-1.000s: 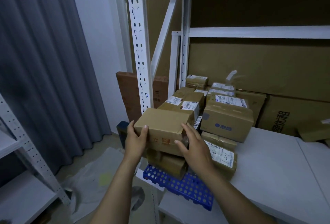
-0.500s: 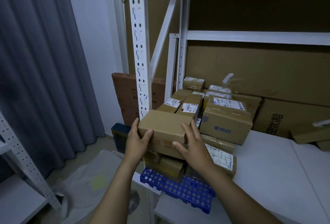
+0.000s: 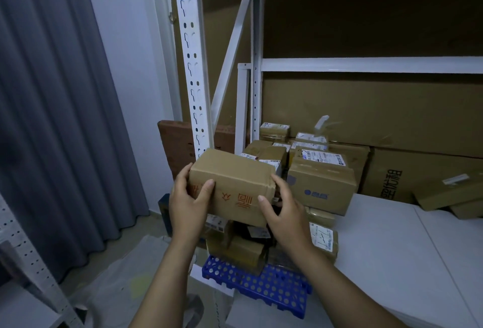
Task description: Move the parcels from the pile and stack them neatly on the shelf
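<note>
I hold a brown cardboard parcel (image 3: pixel 232 184) with red print on its near face, just above the stacked parcels at the shelf's left end. My left hand (image 3: pixel 188 202) grips its left end, thumb across the front. My right hand (image 3: pixel 283 210) clasps its right end. Behind it stand several labelled parcels (image 3: pixel 269 155), and a bigger box with a blue logo (image 3: pixel 321 186) sits to the right. More parcels (image 3: pixel 243 249) lie below, partly hidden by the held one.
A white shelf board (image 3: pixel 392 254) stretches right. A blue perforated tray (image 3: pixel 258 283) lies under the stack. A white slotted upright (image 3: pixel 193 71) rises just left of the parcel. Flat cartons (image 3: pixel 407 176) lean at the back. Grey curtain (image 3: pixel 52 118) and another rack (image 3: pixel 23 262) stand left.
The parcel has risen slightly off the stack and tipped its printed face toward me. Both hands keep their grip. The camera has tilted upward.
</note>
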